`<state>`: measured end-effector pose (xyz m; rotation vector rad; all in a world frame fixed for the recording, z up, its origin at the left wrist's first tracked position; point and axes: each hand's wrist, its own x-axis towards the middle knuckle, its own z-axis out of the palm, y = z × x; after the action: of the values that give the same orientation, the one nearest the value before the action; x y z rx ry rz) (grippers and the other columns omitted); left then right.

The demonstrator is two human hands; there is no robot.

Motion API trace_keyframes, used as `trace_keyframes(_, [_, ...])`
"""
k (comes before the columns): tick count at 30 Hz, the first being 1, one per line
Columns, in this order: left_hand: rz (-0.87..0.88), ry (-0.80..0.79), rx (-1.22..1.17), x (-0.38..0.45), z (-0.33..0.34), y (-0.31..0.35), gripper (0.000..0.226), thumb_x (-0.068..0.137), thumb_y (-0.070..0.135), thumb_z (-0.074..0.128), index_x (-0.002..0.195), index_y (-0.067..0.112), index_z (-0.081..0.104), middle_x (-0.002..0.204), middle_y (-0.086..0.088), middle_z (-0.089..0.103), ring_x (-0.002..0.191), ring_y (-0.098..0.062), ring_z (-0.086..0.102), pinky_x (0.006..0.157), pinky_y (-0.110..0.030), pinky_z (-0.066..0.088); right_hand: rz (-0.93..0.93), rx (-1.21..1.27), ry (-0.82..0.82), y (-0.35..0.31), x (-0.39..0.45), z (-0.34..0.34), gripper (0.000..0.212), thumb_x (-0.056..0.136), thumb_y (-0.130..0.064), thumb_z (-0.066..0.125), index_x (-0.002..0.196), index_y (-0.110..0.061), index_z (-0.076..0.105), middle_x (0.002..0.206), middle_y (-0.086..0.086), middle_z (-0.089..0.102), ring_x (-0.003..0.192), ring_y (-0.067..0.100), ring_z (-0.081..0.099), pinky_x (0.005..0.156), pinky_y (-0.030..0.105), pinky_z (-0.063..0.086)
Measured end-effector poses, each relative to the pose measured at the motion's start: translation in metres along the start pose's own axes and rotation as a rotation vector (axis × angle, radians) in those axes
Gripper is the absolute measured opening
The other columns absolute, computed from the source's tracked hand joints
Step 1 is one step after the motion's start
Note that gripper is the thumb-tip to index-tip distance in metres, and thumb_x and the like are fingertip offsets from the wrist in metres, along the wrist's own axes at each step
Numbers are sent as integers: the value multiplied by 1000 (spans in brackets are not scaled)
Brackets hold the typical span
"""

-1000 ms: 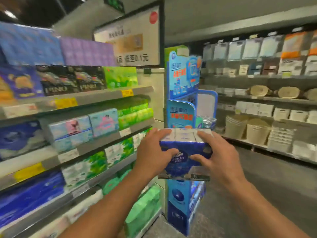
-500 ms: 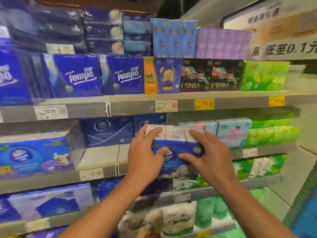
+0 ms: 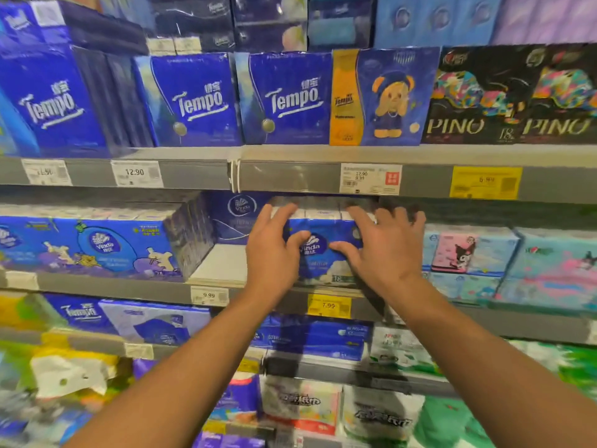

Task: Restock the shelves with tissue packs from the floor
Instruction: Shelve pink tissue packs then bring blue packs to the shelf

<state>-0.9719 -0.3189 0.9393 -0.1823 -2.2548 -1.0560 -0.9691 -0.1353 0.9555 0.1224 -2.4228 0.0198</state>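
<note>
Pack (image 3: 323,250) on middle shelf (image 3: 219,265), gripped by left hand (image 3: 274,250) and right hand (image 3: 384,250).
Blue wrap, white top, Vinda logo; sides hidden behind fingers, lower print blurred.

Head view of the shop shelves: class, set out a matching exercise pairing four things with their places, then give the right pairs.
Things:
1. Dark blue Vinda tissue pack gripped by both hands
2. Black PINO tissue pack
3. Yellow 7.99 price label
4. Pale blue pack with a pink cartoon panel

Places:
A. On the shelf edge below the hands
B. Upper shelf, right of the orange-and-blue bear pack
C. Middle shelf, between the left hand and right hand
D. Middle shelf, right of the right hand

Pairs: 1-C, 2-B, 3-A, 4-D
</note>
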Motion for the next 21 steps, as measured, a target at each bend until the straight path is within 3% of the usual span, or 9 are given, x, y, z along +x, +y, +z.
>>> trace_keyframes(3, [-23,-20,10,13,18,3,37,86,30,71,121,21,61,108,-4,54,97,-20,55,82,-34,46,92,-54,-134,4,8,-2,56,82,-72,51,120,-32,55,108,8,67,108,36,54,103,61,27])
trace_keyframes(6, [-99,-154,54,17,39,1,47,84,39,72,125,21,55,113,-6,51,104,-26,55,84,-34,46,162,-151,-272,9,13,-1,52,83,-70,52,119,-32,56,115,6,65,115,35,52,105,60,24])
trace_keyframes(9, [-143,-287,67,16,55,-2,83,81,35,76,147,35,27,126,-12,48,114,-31,52,90,-39,47,156,-172,-271,15,14,2,41,84,-53,59,120,-32,56,114,5,64,113,34,53,104,56,28])
trace_keyframes(11, [-134,-293,126,18,59,-7,85,84,30,75,150,34,20,124,-15,51,113,-32,54,88,-40,47,112,-202,-255,18,11,6,40,83,-46,59,120,-32,55,111,5,64,107,34,55,98,51,32])
trace_keyframes(14, [-119,-261,198,23,59,-8,75,87,29,71,148,28,28,119,-16,55,108,-33,56,84,-39,46,82,-210,-227,21,9,10,46,80,-49,58,123,-31,53,110,8,64,104,34,55,94,47,33])
trace_keyframes(18, [-164,-252,197,29,69,-5,50,87,31,71,130,17,50,110,-13,61,102,-30,60,74,-31,46,65,-200,-232,25,8,6,60,81,-53,58,135,-30,44,116,9,63,107,35,54,92,43,34])
trace_keyframes(21, [-187,-241,181,33,78,-8,44,85,31,73,122,13,56,107,-14,63,97,-32,61,78,-43,55,36,-210,-255,27,6,4,63,81,-54,57,137,-29,43,119,8,61,108,34,53,92,41,34])
